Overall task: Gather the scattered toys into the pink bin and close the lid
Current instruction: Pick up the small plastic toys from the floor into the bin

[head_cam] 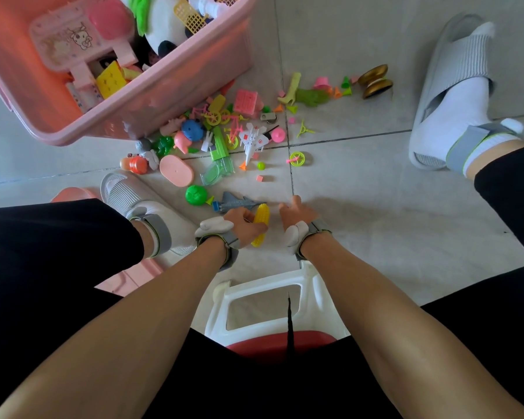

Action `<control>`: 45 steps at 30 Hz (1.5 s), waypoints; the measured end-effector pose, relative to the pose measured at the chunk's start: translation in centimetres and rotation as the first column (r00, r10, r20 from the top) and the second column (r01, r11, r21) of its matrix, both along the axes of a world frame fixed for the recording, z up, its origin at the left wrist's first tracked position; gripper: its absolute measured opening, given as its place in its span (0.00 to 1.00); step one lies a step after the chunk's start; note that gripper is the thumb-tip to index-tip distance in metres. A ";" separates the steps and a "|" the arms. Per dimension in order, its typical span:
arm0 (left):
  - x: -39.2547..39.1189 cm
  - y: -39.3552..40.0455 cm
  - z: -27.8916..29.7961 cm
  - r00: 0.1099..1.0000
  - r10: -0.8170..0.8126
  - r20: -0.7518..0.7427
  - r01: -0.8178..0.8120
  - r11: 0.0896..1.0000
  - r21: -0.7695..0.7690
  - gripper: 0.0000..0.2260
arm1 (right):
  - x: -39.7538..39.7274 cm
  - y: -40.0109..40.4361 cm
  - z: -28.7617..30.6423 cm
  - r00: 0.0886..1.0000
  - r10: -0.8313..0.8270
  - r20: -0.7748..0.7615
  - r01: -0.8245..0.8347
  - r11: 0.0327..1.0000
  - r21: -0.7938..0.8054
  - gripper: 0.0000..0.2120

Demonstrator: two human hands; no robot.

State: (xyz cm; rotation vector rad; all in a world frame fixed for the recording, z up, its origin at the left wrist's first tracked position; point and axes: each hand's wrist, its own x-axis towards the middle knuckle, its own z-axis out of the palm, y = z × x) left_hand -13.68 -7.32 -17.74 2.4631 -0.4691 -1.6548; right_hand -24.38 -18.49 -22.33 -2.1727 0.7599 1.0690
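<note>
The pink bin (170, 95) stands at the upper left, holding a panda plush, a pink toy case and other toys. Many small plastic toys lie scattered on the floor in front of it. My left hand (244, 226) grips a yellow toy corn cob (261, 220) near the floor. Just beyond the corn lies a grey toy jet (235, 202), beside a green ball (196, 195). My right hand (295, 213) hovers beside the corn with loosely curled fingers and holds nothing. No lid is plainly visible.
A white toy plane (251, 140), a green water pistol (220, 160), a pink oval piece (176, 170) and a gold yo-yo (375, 81) lie on the tiles. My slippered feet (454, 95) flank the pile. A white and red stool (266, 306) is under me.
</note>
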 end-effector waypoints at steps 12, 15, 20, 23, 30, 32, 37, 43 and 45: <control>2.3 -1.6 1.6 0.975 0.211 0.076 -0.208 0.977 -0.052 0.16 | 1.5 -3.1 5.1 0.632 -0.775 0.007 0.712 0.584 0.389 0.04; 3.7 -2.2 3.7 0.987 0.147 0.066 -0.142 0.987 -0.071 0.12 | 3.2 -3.5 8.0 0.609 -0.790 0.065 0.701 0.575 0.422 0.04; 8.0 -2.2 7.8 0.971 -0.137 0.197 0.156 0.984 -0.084 0.20 | 6.1 -4.6 13.2 0.614 -0.768 0.181 0.643 0.620 0.449 0.02; 9.9 -1.8 11.0 0.950 -0.189 0.248 0.218 0.971 -0.097 0.18 | 8.2 -4.7 16.0 0.632 -0.725 0.274 0.581 0.677 0.451 0.02; 14.1 0.1 15.0 0.978 -0.030 0.209 0.084 0.964 -0.253 0.12 | 14.9 -3.4 20.7 0.725 -0.532 0.437 0.380 0.839 0.390 0.04; 15.6 0.8 15.8 0.978 -0.024 0.208 0.085 0.954 -0.287 0.14 | 17.1 -2.4 21.8 0.731 -0.479 0.486 0.321 0.870 0.374 0.06; 18.5 1.0 17.2 0.974 0.074 0.213 -0.005 0.952 -0.306 0.08 | 20.9 -1.1 22.6 0.746 -0.346 0.568 0.224 0.935 0.276 0.04; 21.4 1.5 16.5 0.871 0.472 0.138 -0.404 0.847 -0.347 0.11 | 23.3 -2.1 20.9 0.766 -0.392 0.510 0.291 0.918 0.269 0.08; 22.7 2.3 16.0 0.798 0.590 0.120 -0.510 0.769 -0.386 0.07 | 24.7 -2.3 20.6 0.773 -0.405 0.488 0.294 0.911 0.289 0.06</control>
